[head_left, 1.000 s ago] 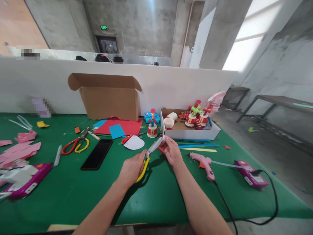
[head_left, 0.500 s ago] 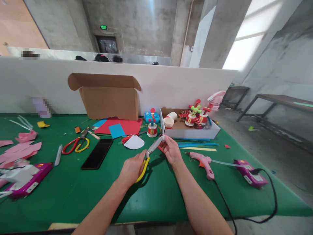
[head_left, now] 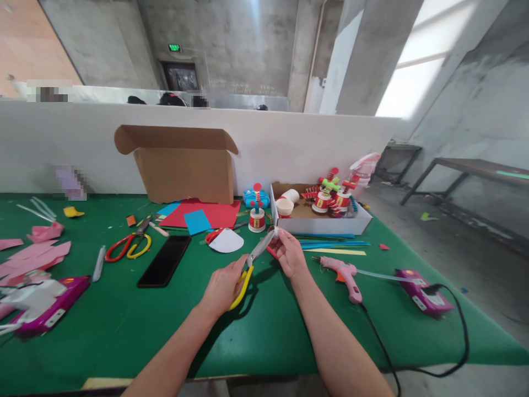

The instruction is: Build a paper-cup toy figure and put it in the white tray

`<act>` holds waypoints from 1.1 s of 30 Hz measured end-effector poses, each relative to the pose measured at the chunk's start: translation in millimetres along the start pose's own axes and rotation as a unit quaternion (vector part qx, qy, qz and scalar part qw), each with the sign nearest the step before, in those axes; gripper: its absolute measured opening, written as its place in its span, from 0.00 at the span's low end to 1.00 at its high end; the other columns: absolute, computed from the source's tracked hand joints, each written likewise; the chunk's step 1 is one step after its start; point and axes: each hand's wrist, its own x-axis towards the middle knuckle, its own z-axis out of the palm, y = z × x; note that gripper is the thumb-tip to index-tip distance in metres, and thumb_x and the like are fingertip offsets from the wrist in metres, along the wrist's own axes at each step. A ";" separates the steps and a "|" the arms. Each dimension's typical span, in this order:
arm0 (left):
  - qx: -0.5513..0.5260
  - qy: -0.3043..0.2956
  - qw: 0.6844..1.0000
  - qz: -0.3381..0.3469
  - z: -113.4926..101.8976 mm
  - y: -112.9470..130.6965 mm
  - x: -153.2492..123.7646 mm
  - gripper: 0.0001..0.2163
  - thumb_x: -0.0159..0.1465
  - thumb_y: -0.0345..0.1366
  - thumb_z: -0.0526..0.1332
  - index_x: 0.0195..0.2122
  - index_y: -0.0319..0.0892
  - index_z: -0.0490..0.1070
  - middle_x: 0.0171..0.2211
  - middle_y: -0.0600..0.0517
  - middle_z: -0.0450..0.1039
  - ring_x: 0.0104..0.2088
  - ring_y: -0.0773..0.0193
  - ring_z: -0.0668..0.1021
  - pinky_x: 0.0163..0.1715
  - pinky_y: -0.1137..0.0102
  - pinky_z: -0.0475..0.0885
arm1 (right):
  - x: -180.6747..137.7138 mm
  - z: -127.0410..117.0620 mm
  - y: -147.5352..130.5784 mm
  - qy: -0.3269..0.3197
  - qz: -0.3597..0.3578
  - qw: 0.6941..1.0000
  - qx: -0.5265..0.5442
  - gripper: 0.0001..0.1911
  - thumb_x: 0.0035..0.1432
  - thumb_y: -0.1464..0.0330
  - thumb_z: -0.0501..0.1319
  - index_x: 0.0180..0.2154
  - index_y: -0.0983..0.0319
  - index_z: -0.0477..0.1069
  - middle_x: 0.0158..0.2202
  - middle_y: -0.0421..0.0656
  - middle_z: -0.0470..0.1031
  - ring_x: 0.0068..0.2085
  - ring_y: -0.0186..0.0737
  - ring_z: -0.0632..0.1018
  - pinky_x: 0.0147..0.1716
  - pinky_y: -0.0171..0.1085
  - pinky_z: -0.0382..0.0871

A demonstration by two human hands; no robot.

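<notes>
My left hand (head_left: 223,286) is closed around the yellow handle of a pair of scissors (head_left: 259,248), whose blades point up and to the right. At the blade tips, my right hand (head_left: 289,253) pinches a small white piece (head_left: 276,234); its kind is too small to tell. A bit of something red (head_left: 272,252) shows beside the right fingers, partly hidden by them. Just beyond the blades, a paper-cup figure (head_left: 257,218) with a red and white base stands upright. To the left of the blades lies a rounded white paper piece (head_left: 227,241), over a red-handled tool.
A white box (head_left: 326,226) holds cups and several figures. A pink glue gun (head_left: 343,273) with a black cord lies to the right, near a purple box (head_left: 425,293). Leftward are a phone (head_left: 164,262), another pair of scissors (head_left: 130,242), red paper (head_left: 223,214) and pink pieces (head_left: 37,259).
</notes>
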 end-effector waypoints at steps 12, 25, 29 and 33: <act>0.068 0.042 0.997 -0.012 -12.2 -8.4 -4.2 0.23 0.63 0.31 0.50 0.60 0.45 0.59 0.52 0.45 0.72 0.46 0.57 0.77 0.41 0.69 0.71 | 3.2 -0.9 -1.0 0.013 -0.010 0.998 0.061 0.10 0.46 0.64 0.69 0.29 0.62 0.72 0.24 0.38 0.76 0.25 0.30 0.74 0.32 0.33 0.73; 0.085 -0.087 0.989 -0.080 -51.8 -98.3 -38.1 0.21 0.59 0.40 0.53 0.53 0.49 0.69 0.43 0.50 0.77 0.41 0.57 0.78 0.37 0.70 0.69 | 5.5 -4.8 -1.4 0.009 -0.036 0.996 0.083 0.12 0.47 0.68 0.68 0.36 0.60 0.72 0.27 0.38 0.79 0.29 0.32 0.79 0.41 0.37 0.73; 0.085 -0.046 0.993 -0.074 -49.2 -114.2 -43.5 0.21 0.59 0.40 0.52 0.53 0.49 0.69 0.46 0.48 0.75 0.44 0.56 0.77 0.41 0.68 0.70 | 5.7 -6.5 -0.8 0.025 -0.024 0.996 0.087 0.12 0.47 0.68 0.68 0.36 0.59 0.72 0.27 0.37 0.79 0.29 0.32 0.79 0.43 0.39 0.73; 0.108 0.002 0.994 -0.035 -53.3 -109.3 -44.3 0.18 0.61 0.40 0.51 0.49 0.46 0.73 0.40 0.46 0.76 0.41 0.55 0.77 0.42 0.65 0.70 | 6.4 -6.1 0.5 0.025 -0.019 0.996 0.081 0.09 0.46 0.68 0.68 0.32 0.59 0.71 0.27 0.38 0.78 0.31 0.34 0.79 0.43 0.39 0.73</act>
